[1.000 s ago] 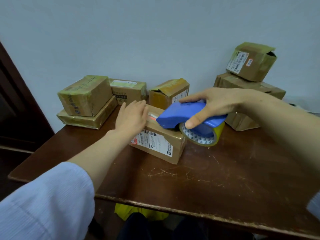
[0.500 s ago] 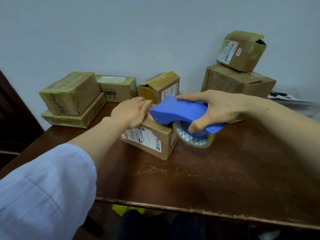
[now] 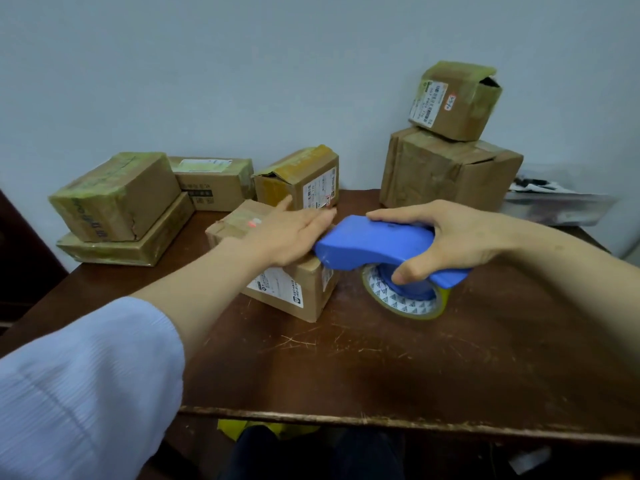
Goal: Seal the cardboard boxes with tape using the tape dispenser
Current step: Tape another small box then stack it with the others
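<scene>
Atop the box (image 3: 284, 293), left grip (image 3: 287, 234) flat; tape dispenser (image 3: 374, 242) crosswise, nose leftward, in right grip (image 3: 457, 240).

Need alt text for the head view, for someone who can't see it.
A person's right hand grips a blue tape dispenser at the right edge of a small cardboard box, while the left hand presses flat on its top. The box sits on a scratched brown table, more boxes stacked along the wall behind.

Soft, even, rather dim indoor light; the table (image 3: 450, 368) carries a dull sheen (shadows faint and diffuse). Wide-angle bowing at the edges; the left hand (image 3: 287, 233) seems slightly motion-blurred.
</scene>
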The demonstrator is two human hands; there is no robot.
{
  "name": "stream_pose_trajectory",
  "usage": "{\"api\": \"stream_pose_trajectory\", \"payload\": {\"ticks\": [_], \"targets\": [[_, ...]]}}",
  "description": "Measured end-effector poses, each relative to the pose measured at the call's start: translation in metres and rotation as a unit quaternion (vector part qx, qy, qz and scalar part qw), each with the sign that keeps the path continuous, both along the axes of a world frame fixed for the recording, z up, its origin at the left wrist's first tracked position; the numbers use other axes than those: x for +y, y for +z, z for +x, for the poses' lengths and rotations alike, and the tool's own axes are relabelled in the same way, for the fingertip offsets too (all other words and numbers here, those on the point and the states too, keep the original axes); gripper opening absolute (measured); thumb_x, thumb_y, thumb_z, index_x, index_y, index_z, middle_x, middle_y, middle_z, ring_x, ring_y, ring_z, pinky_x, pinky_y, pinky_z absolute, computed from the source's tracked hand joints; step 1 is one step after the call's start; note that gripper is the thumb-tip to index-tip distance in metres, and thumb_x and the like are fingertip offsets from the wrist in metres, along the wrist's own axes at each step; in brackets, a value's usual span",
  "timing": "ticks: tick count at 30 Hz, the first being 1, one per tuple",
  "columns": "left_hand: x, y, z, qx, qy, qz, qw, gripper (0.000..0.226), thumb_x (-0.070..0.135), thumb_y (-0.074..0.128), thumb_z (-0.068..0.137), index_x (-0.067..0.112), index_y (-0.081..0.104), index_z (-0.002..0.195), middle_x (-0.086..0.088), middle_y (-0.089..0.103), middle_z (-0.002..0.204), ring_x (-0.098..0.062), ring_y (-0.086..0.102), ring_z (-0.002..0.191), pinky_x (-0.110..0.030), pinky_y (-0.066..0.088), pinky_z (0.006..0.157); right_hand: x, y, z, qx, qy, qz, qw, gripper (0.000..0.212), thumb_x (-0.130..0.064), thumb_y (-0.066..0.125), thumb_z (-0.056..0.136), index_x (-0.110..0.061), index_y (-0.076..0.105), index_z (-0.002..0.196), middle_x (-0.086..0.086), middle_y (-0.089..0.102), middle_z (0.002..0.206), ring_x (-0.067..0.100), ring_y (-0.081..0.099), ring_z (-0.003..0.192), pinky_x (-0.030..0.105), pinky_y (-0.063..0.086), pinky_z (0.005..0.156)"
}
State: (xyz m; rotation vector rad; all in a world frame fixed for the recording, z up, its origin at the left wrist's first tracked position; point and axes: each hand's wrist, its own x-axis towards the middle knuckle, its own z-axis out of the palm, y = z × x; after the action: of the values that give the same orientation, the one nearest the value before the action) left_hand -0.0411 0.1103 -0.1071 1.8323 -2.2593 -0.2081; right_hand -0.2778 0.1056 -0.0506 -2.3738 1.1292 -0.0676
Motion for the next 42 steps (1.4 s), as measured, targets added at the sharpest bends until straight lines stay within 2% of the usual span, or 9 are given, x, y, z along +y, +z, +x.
{"api": "stream_pose_trajectory", "payload": {"ticks": [4, 8, 13, 17, 21, 27, 32, 36, 42], "targets": [[-0.002, -0.009, 0.002, 0.045, 0.020, -0.036, 0.998, 0.053, 0.039, 0.013, 0.104, 0.029, 0.058, 0.129, -0.004, 0.061, 0.130, -0.023, 0.053, 0.116, -0.031, 0.036, 0.094, 0.003, -0.010, -0.006, -0.019, -0.003, 0.013, 1.000, 0.092, -0.052, 0.075, 0.057, -0.055, 0.030, 0.136, -0.024, 0.038, 0.136, 0.005, 0.048, 0.112, 0.017, 0.038, 0.085], [0.000, -0.006, -0.001, 0.018, 0.026, -0.059, 0.998, 0.052, 0.039, 0.014, 0.104, 0.031, 0.061, 0.124, -0.003, 0.063, 0.126, -0.024, 0.055, 0.113, -0.031, 0.037, 0.084, 0.011, -0.022, -0.030, -0.041, -0.004, 0.033, 0.999, 0.094, -0.053, 0.079, 0.052, -0.064, 0.030, 0.131, -0.031, 0.040, 0.133, 0.000, 0.051, 0.111, 0.019, 0.041, 0.088], [-0.005, -0.009, 0.001, 0.015, 0.026, -0.051, 0.998, 0.049, 0.042, 0.017, 0.103, 0.033, 0.061, 0.124, -0.003, 0.064, 0.124, -0.023, 0.056, 0.111, -0.035, 0.043, 0.090, 0.023, -0.031, -0.058, -0.009, -0.022, 0.079, 0.997, 0.091, -0.059, 0.076, 0.046, -0.071, 0.033, 0.125, -0.040, 0.039, 0.131, -0.005, 0.051, 0.111, 0.018, 0.042, 0.088], [-0.001, -0.003, 0.000, -0.031, -0.013, 0.027, 0.999, 0.051, 0.048, 0.024, 0.102, 0.031, 0.033, 0.148, 0.005, 0.031, 0.155, -0.014, 0.024, 0.143, -0.030, 0.018, 0.114, 0.015, -0.025, -0.023, 0.083, -0.013, 0.044, 0.995, 0.086, -0.041, 0.078, 0.071, -0.058, 0.026, 0.138, -0.023, 0.037, 0.128, 0.008, 0.048, 0.105, 0.025, 0.041, 0.090], [0.000, 0.000, 0.001, -0.068, -0.039, 0.086, 0.993, 0.072, 0.057, 0.033, 0.096, 0.025, 0.004, 0.154, 0.005, 0.001, 0.161, -0.009, -0.001, 0.147, -0.028, -0.003, 0.117, 0.002, -0.009, 0.012, 0.125, -0.005, 0.042, 0.991, 0.081, -0.038, 0.074, 0.072, -0.052, 0.032, 0.140, -0.014, 0.043, 0.126, 0.008, 0.052, 0.095, 0.026, 0.045, 0.085], [-0.008, -0.006, 0.000, -0.071, -0.036, 0.072, 0.994, 0.070, 0.045, 0.042, 0.097, 0.024, 0.006, 0.154, 0.003, 0.001, 0.162, -0.011, -0.002, 0.148, -0.030, -0.003, 0.117, -0.006, 0.020, 0.043, 0.160, 0.005, 0.037, 0.986, 0.063, -0.036, 0.074, 0.067, -0.043, 0.056, 0.127, -0.011, 0.056, 0.120, 0.003, 0.055, 0.089, 0.021, 0.047, 0.074], [-0.008, -0.007, 0.000, -0.065, -0.036, 0.058, 0.996, 0.068, 0.041, 0.043, 0.097, 0.021, 0.011, 0.154, 0.000, 0.006, 0.162, -0.013, 0.000, 0.148, -0.031, -0.002, 0.118, 0.002, -0.005, 0.085, 0.279, 0.056, -0.023, 0.958, 0.044, -0.044, 0.073, 0.066, -0.026, 0.070, 0.106, -0.008, 0.061, 0.092, 0.007, 0.054, 0.078, 0.024, 0.048, 0.063], [-0.007, -0.005, -0.001, -0.059, -0.034, 0.051, 0.996, 0.067, 0.043, 0.045, 0.095, 0.021, 0.018, 0.152, 0.000, 0.014, 0.160, -0.014, 0.007, 0.148, -0.032, 0.002, 0.118, -0.005, 0.010, 0.072, 0.290, 0.006, 0.010, 0.957, 0.066, -0.045, 0.076, 0.065, -0.029, 0.058, 0.127, -0.010, 0.057, 0.117, 0.014, 0.056, 0.099, 0.030, 0.050, 0.086], [-0.006, -0.004, -0.004, -0.032, -0.006, 0.045, 0.998, 0.064, 0.047, 0.047, 0.088, 0.023, 0.033, 0.146, -0.004, 0.038, 0.146, -0.023, 0.032, 0.134, -0.039, 0.026, 0.111, -0.020, 0.014, 0.037, 0.292, -0.103, -0.149, 0.939, 0.098, -0.067, 0.072, 0.063, -0.026, 0.035, 0.145, -0.002, 0.051, 0.134, 0.025, 0.051, 0.115, 0.031, 0.041, 0.081]]}}
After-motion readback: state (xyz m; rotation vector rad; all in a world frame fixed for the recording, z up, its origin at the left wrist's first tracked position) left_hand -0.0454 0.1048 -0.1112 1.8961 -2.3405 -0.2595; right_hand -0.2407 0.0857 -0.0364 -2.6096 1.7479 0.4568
